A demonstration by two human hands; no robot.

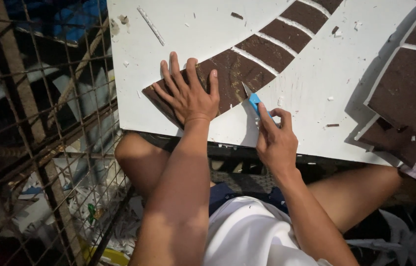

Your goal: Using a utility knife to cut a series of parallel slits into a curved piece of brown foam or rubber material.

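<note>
My right hand (274,135) is closed around a blue knife (253,101), its blade pointing up and left into the white board (316,83). My left hand (188,93) lies flat and open on the brown piece (232,79), just left of the blade.

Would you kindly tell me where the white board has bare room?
Free: the white board between the brown strip and the brown panel, and its top-left corner. Crowded: around the left hand and right hand holding the blue knife.
</note>
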